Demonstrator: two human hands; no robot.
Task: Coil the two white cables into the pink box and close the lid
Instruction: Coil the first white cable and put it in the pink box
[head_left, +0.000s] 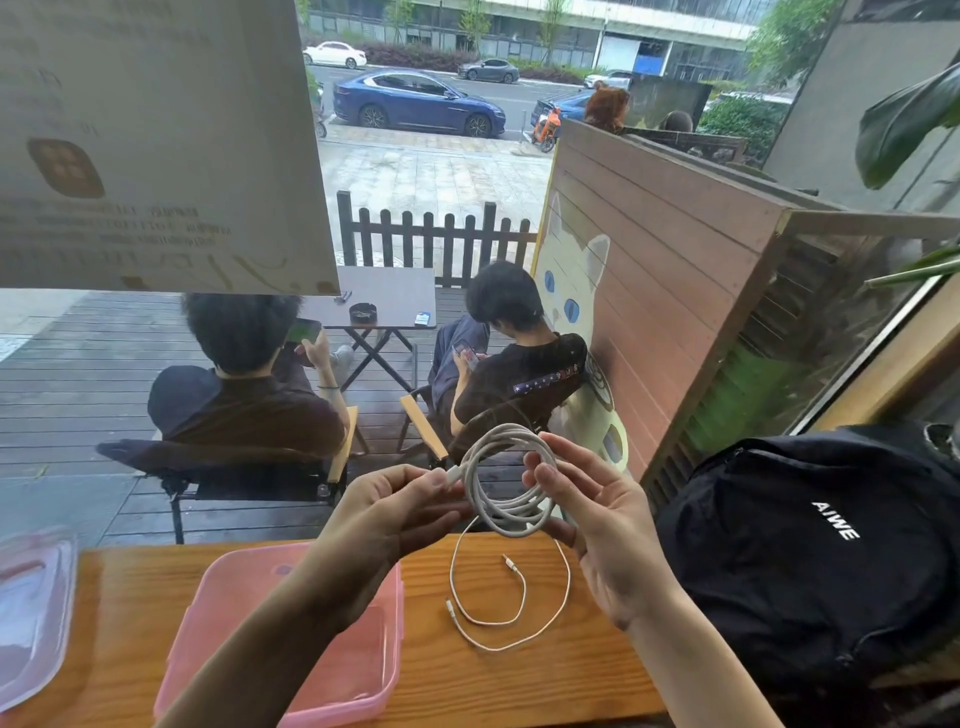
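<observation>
One white cable (506, 483) is wound into a round coil and held up above the wooden counter. My right hand (592, 525) grips the coil's right side with thumb and fingers. My left hand (395, 514) pinches the cable's end plug at the coil's left. A second white cable (511, 597) lies loose in an open loop on the counter under my hands. The pink box (395, 644) stands open on the counter at the left, partly hidden by my left forearm. Its clear lid (31, 613) lies at the far left.
A black backpack (810, 551) sits at the counter's right end, close to my right arm. The wooden counter (571, 686) runs along a window. Beyond the glass, two people sit on chairs on a deck.
</observation>
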